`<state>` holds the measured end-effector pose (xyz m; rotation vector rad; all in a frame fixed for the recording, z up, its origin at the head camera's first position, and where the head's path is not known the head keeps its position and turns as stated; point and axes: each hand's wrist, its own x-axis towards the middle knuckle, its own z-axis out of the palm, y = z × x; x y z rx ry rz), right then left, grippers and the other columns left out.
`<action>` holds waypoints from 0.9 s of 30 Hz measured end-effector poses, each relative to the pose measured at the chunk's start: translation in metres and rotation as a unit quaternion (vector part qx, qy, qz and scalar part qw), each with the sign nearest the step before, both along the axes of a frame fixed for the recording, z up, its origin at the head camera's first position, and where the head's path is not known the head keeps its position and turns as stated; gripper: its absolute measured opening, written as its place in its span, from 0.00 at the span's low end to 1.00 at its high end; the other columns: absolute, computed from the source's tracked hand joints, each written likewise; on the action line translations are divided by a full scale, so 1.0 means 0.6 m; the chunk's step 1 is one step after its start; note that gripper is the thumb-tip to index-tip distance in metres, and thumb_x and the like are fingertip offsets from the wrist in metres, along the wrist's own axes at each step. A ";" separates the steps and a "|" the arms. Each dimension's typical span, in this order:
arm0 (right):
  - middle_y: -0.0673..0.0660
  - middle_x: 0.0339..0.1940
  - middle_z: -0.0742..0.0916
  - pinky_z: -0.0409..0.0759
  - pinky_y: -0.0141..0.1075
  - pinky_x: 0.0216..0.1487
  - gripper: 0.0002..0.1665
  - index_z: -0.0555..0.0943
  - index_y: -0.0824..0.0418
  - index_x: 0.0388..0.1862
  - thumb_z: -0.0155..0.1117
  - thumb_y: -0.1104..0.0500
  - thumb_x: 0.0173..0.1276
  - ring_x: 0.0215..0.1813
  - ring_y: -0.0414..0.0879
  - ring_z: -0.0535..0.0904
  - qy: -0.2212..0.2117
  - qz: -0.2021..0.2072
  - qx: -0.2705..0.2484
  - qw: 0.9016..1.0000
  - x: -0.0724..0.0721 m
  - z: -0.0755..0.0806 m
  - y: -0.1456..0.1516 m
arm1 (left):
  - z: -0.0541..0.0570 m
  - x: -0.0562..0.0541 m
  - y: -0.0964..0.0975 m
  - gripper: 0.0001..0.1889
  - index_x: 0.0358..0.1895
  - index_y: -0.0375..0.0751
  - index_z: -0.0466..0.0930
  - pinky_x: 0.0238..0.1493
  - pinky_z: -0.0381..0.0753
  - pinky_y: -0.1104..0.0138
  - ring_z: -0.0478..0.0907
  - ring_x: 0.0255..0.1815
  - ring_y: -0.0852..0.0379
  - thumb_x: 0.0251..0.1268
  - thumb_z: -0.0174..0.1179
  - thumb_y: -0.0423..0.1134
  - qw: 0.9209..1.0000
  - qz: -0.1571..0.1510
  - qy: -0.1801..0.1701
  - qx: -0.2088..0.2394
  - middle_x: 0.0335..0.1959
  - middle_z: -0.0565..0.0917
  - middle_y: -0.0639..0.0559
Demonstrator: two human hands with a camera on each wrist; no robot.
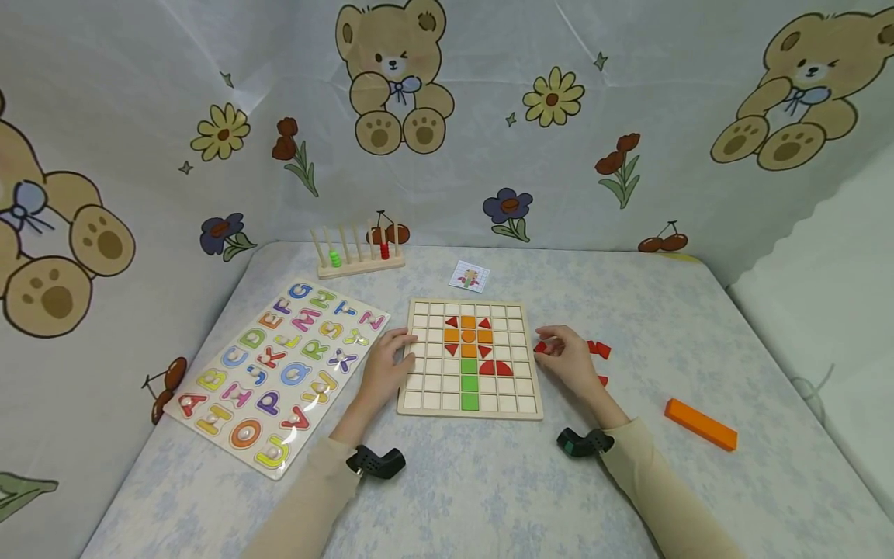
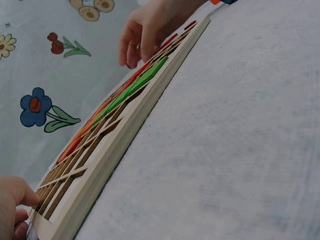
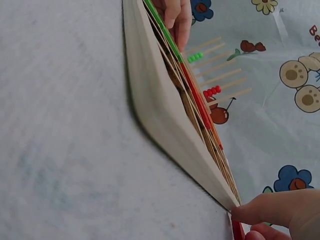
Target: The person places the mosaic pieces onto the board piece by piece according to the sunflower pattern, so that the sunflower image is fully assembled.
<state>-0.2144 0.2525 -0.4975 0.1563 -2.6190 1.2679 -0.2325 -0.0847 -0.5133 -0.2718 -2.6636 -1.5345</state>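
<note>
A wooden grid board (image 1: pixel 426 402) lies at the middle of the table. Orange squares (image 1: pixel 469 321), red triangles (image 1: pixel 452 321), a column of green squares (image 1: pixel 469 383) and two red quarter-round pieces (image 1: pixel 504 369) sit in its cells. At the board's left edge my left hand (image 1: pixel 386 363) rests, fingers loosely bent and touching the rim. Just beyond the right edge, my right hand (image 1: pixel 569 359) pinches a small red piece (image 1: pixel 540 347) between thumb and finger; its exact shape is partly covered. Other red pieces (image 1: pixel 604 351) lie beside and partly behind that hand.
A small picture card (image 1: pixel 469 276) lies behind the board. An alphabet puzzle board (image 1: pixel 240 359) covers the left side, with a wooden peg rack (image 1: pixel 362 266) holding green and red beads behind. An orange bar (image 1: pixel 701 424) lies at right. A bear-print cloth (image 1: pixel 433 186) hangs behind the table.
</note>
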 end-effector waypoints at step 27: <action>0.66 0.39 0.85 0.77 0.29 0.35 0.25 0.80 0.69 0.57 0.72 0.66 0.61 0.35 0.41 0.77 -0.073 0.087 0.013 0.993 -0.009 0.012 0.044 | 0.004 0.004 0.000 0.17 0.57 0.38 0.82 0.76 0.60 0.49 0.65 0.73 0.43 0.66 0.59 0.35 1.000 -0.001 0.004 0.000 0.68 0.74 0.43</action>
